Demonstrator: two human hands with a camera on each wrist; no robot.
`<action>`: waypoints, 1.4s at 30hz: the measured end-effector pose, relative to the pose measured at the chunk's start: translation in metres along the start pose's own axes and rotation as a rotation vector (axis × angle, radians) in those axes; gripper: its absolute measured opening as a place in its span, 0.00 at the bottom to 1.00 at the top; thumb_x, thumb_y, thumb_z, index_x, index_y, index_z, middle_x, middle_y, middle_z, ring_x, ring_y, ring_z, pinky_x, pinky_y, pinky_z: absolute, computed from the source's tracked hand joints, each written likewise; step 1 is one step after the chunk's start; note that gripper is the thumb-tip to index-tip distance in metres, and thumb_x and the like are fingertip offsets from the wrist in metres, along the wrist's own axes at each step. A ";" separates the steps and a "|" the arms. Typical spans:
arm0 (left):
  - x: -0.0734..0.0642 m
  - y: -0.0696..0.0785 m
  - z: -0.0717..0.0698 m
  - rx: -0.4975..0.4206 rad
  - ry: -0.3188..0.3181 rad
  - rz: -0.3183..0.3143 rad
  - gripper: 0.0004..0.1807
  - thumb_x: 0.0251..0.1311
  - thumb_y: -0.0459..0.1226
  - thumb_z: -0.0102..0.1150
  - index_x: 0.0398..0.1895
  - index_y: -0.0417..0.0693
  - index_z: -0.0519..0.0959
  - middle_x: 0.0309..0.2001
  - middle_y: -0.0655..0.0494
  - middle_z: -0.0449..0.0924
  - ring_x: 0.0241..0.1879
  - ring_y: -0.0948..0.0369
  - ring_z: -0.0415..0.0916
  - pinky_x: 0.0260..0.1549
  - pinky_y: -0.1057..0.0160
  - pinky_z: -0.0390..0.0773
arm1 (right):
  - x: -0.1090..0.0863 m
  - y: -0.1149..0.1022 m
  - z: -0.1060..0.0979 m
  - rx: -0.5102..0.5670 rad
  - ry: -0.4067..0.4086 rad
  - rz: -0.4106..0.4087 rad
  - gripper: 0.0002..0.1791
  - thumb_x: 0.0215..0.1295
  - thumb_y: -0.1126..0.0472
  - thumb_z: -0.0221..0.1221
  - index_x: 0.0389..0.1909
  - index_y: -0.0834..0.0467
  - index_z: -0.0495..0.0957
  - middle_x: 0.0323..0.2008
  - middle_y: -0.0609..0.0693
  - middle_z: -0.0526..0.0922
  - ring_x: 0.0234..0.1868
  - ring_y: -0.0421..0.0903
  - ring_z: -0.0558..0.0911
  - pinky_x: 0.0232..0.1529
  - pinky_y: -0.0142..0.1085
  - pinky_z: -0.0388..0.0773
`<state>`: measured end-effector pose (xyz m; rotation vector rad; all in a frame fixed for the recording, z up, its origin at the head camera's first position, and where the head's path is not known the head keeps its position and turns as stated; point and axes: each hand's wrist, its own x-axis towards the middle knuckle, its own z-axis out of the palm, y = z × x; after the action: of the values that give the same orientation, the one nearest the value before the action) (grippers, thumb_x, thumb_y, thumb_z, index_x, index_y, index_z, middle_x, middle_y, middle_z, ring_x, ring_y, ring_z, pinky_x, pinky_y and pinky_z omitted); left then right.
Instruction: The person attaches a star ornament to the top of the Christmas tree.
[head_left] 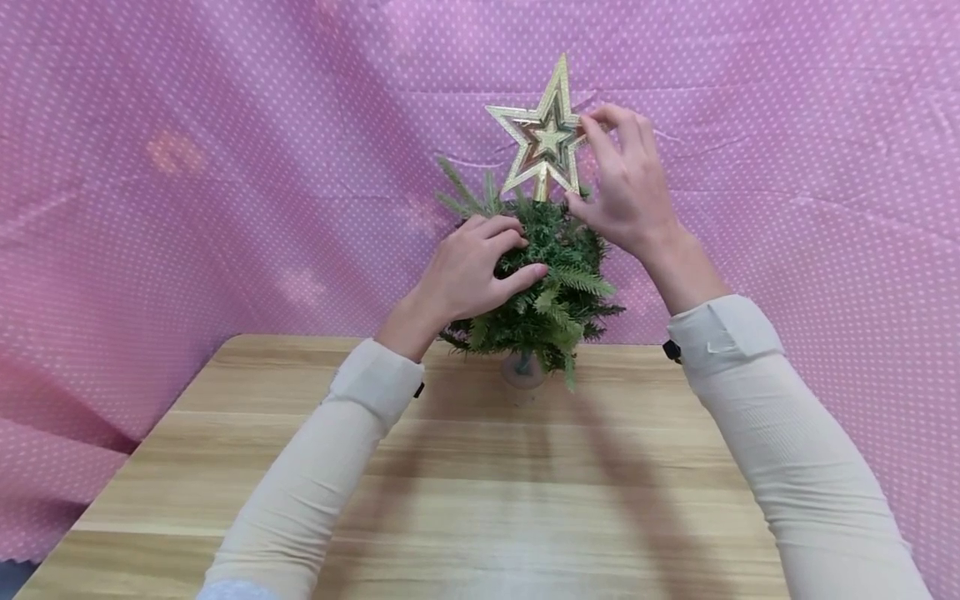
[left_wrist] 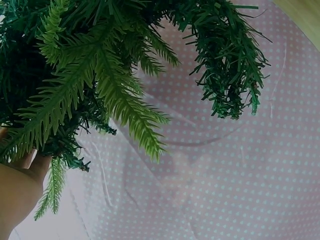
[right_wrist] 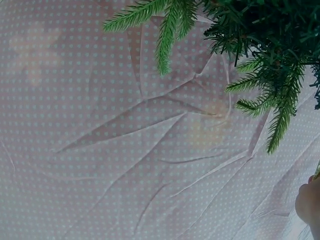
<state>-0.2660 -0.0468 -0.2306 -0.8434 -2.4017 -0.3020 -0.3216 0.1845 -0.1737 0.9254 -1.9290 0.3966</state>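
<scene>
A small green artificial Christmas tree (head_left: 566, 312) stands near the table's back edge, with a gold star tree topper (head_left: 551, 137) upright at its top. My left hand (head_left: 468, 267) grips the tree's upper left branches, thumb across the front and fingertips sunk in the needles. With my right hand (head_left: 630, 183) I hold the star by its right side, fingers at the right point and thumb by the lower right point. In the left wrist view, part of the left hand (left_wrist: 20, 192) shows below the branches (left_wrist: 100, 60). The right wrist view catches only a bit of the right hand (right_wrist: 309, 202).
The tree's pale round base (head_left: 523, 373) rests on a wood-grain table (head_left: 480, 517). Close behind the table hangs a pink cloth with white dots (head_left: 337, 100), creased in places. Lighter green sprigs (head_left: 465, 187) stick out at the tree's upper left.
</scene>
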 end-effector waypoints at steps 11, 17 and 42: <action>0.003 -0.008 0.001 -0.012 0.007 0.005 0.29 0.69 0.61 0.55 0.55 0.47 0.84 0.61 0.55 0.78 0.61 0.54 0.72 0.63 0.54 0.71 | 0.011 0.001 0.000 -0.053 -0.102 0.001 0.46 0.49 0.66 0.76 0.69 0.71 0.66 0.65 0.67 0.66 0.67 0.62 0.64 0.73 0.45 0.60; 0.006 -0.011 0.002 -0.013 0.013 0.026 0.29 0.69 0.61 0.55 0.54 0.47 0.84 0.61 0.55 0.78 0.60 0.54 0.72 0.62 0.55 0.71 | 0.017 0.003 -0.003 -0.048 -0.153 -0.016 0.46 0.49 0.67 0.75 0.70 0.71 0.65 0.67 0.66 0.65 0.70 0.61 0.62 0.76 0.43 0.53; 0.013 -0.028 0.002 -0.014 0.007 0.074 0.29 0.68 0.61 0.55 0.53 0.48 0.84 0.57 0.54 0.80 0.57 0.54 0.75 0.57 0.55 0.75 | 0.015 0.009 0.012 -0.010 -0.144 0.113 0.47 0.54 0.63 0.76 0.72 0.67 0.64 0.71 0.63 0.62 0.72 0.56 0.61 0.75 0.41 0.54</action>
<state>-0.2929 -0.0610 -0.2249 -0.9333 -2.3587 -0.2920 -0.3394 0.1768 -0.1666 0.8604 -2.1201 0.3945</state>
